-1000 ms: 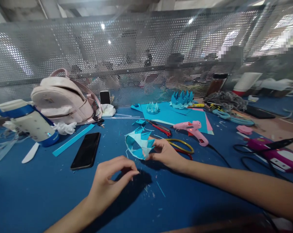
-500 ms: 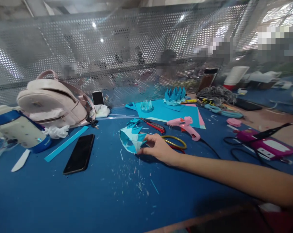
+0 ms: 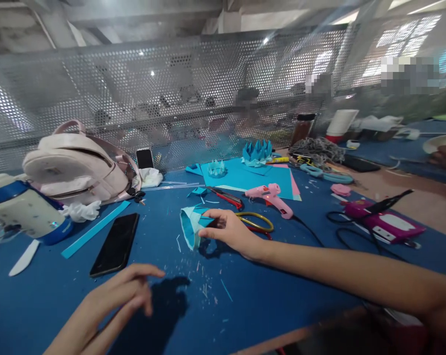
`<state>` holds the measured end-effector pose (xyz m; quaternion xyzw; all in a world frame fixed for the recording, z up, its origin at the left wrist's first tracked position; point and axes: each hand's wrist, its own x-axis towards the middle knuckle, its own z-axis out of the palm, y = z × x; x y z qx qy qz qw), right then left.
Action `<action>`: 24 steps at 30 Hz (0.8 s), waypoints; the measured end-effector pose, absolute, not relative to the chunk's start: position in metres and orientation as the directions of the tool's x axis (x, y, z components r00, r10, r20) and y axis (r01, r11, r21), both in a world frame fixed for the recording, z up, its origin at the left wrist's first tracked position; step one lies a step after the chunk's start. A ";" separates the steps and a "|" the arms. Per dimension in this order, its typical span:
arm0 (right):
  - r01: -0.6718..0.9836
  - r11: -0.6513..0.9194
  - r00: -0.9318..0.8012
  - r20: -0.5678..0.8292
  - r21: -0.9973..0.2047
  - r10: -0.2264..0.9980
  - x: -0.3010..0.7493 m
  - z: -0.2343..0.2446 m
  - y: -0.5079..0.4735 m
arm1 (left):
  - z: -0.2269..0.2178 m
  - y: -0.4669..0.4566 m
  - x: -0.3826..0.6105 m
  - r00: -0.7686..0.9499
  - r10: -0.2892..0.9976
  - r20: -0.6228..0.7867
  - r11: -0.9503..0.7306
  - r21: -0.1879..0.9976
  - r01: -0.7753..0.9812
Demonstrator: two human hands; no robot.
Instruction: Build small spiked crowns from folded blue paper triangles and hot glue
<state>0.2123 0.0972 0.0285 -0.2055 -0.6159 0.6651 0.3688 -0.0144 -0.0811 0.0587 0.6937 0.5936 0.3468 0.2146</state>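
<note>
My right hand [image 3: 228, 230] pinches a folded light-blue paper crown piece [image 3: 192, 227] and holds it just above the blue table [image 3: 171, 315]. My left hand [image 3: 114, 301] hovers low at the front left with its fingers loosely stretched out and nothing in them. A black phone [image 3: 115, 244] lies just beyond the left hand. Yellow-handled scissors [image 3: 258, 223] lie right behind the right hand. A pink glue gun [image 3: 270, 195] and a red cutter [image 3: 226, 196] lie a little further back.
A pink backpack [image 3: 77, 167] and a white-and-blue bottle [image 3: 25, 212] sit at the left. Blue paper sheets [image 3: 252, 177] with finished paper crowns [image 3: 257, 152] lie at the back by a perforated metal screen. A magenta device [image 3: 384, 223] with black cables is at the right. Paper scraps litter the tabletop.
My left hand, out of view half a second ago, has come back in at the lower left. My right hand has turned the paper piece, which now looks narrower.
</note>
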 end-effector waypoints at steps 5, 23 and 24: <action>-0.270 -0.233 -0.657 0.002 -0.934 0.754 0.213 0.030 0.097 | 0.061 -0.014 0.016 0.092 0.949 0.302 -0.277 0.654 0.704; -0.229 0.406 -0.656 0.448 -0.885 0.608 0.226 0.021 0.096 | 0.025 0.034 0.021 -0.139 0.988 -0.074 0.001 0.885 -0.466; -0.210 0.448 -0.657 0.465 -0.869 0.594 0.228 0.022 0.094 | 0.025 0.035 0.019 -0.152 0.983 -0.098 0.004 0.853 -0.522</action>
